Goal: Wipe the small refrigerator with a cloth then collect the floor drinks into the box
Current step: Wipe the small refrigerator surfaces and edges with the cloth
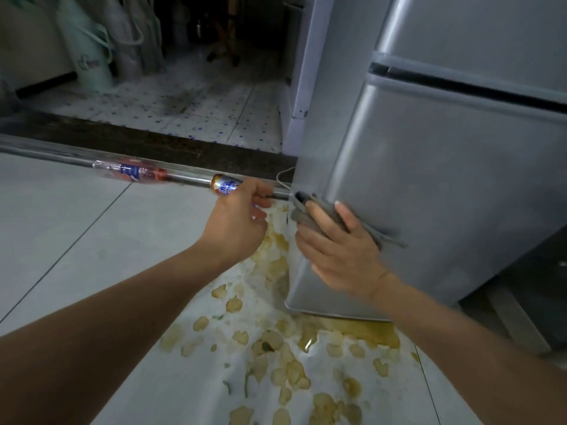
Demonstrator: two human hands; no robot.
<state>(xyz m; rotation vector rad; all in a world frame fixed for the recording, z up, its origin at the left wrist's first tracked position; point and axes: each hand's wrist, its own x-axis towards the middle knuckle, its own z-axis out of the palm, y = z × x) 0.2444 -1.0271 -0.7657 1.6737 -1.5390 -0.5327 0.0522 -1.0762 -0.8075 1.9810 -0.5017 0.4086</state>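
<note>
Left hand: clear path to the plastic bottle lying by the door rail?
Probably yes. The left hand hangs loosely curled beside the can, holding nothing; only bare floor tile separates it from the plastic bottle.

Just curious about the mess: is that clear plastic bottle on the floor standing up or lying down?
Lying down. The plastic bottle lies on its side along the metal door rail, beside a can.
</note>
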